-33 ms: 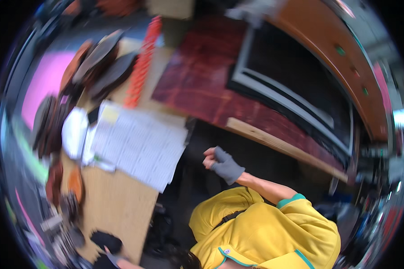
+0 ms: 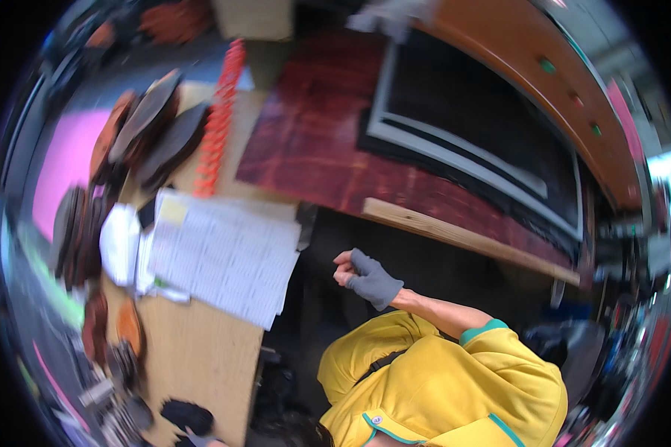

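**Item: stack of paper sheets** (image 2: 224,257). White printed sheets, several deep, loosely squared, with a small yellow note (image 2: 173,210) at one corner.

**Location:** flat on the wooden table (image 2: 194,357). The corner nearest the person hangs a little over the table edge, above the dark gap.

**Handling (judged):** light and floppy. Single sheets probably slide off each other and crease if pinched hard. The stack is not fragile, but it fans out easily. The overhanging corner looks like the best hold, with thumb on top and fingers beneath, or a flat palm can draw the whole stack toward the edge.

**Right hand** (image 2: 369,279): wears a grey fingerless glove. The fingers are curled into a loose fist with nothing visible inside. It is raised over the dark gap, just beside the overhanging corner and not touching it. The forearm runs back to a yellow sleeve (image 2: 492,335) with a teal cuff.

**Left hand:** not visible.

**Surroundings:**
- White bundle (image 2: 119,242), touching the far side of the sheets.
- Orange ridged coil (image 2: 216,119), beyond them.
- Dark oval discs (image 2: 156,127), stacked and leaning.
- Dark red board (image 2: 328,149) with a pale wooden edge, just above the hand.
- Black panel (image 2: 484,134) with a white frame, resting on the board.
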Available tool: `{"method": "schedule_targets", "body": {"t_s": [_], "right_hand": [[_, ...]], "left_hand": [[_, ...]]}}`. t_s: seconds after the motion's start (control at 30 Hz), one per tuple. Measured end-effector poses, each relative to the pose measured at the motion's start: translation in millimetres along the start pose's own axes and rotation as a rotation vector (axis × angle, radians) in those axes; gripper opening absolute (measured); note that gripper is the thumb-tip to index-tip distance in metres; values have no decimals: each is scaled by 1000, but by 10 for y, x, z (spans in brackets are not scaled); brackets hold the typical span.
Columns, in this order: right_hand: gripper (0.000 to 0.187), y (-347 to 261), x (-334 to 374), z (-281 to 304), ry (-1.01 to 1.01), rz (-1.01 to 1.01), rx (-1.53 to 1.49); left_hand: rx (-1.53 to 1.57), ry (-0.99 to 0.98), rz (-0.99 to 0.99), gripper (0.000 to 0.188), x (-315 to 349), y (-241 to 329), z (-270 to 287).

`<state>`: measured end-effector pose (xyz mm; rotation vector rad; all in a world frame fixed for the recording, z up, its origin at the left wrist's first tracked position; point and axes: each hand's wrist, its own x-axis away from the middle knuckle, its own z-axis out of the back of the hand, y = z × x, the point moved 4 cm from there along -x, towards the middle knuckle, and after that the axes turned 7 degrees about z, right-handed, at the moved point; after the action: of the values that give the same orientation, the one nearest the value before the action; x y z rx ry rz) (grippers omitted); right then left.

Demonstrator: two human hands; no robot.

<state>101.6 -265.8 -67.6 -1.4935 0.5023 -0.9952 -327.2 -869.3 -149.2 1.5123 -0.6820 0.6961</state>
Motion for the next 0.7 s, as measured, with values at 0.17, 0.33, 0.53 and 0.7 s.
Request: {"method": "schedule_targets", "body": {"t_s": [0.17, 0.33, 0.53, 0.7], "right_hand": [[25, 58, 341, 645, 278, 79, -51], [19, 126, 756, 1644, 743, 237, -60], [19, 235, 1308, 3302, 1356, 468, 75], [44, 502, 1558, 4877, 1536, 429, -442]], "left_hand": [[-1076, 1180, -1004, 47, 275, -51, -1578], [-505, -264, -1078, 42, 1311, -1213, -5065], [-809, -1177, -1617, 47, 4071, -2808, -7284], [-1086, -1331, -1736, 72, 5007, -3776, -8121]]}}
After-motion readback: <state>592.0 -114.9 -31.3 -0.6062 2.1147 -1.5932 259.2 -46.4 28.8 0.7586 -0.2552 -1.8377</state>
